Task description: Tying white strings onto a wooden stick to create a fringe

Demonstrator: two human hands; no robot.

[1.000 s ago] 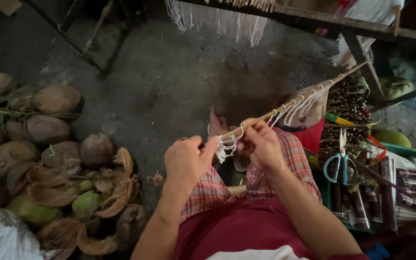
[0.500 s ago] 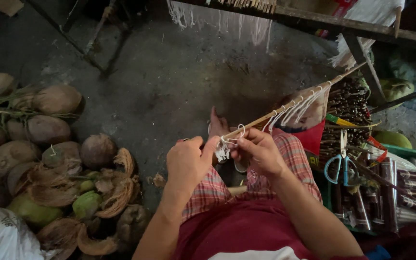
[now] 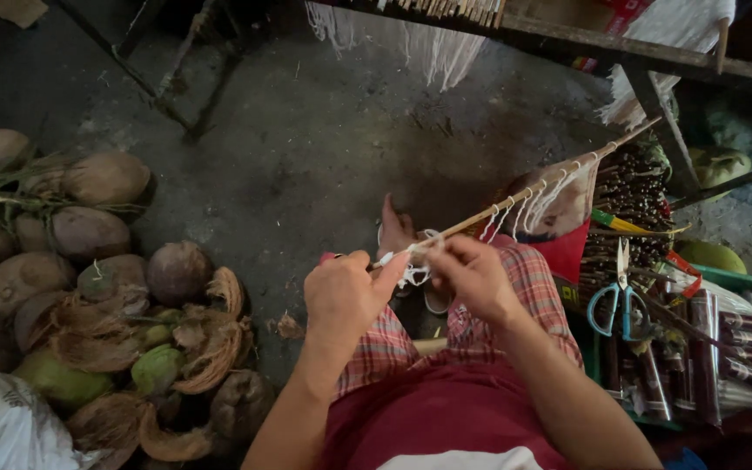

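Coconuts left of the legs, scissors right, bench ahead

Single head view; looks steeply down, close over lap

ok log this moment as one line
left hand pinches thin stick end | right hand works white string at stick | scissors lie right

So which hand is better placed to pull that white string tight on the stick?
Probably the right hand: its fingertips already pinch the white string, while the left hand grips the stick near its end, steadying it.
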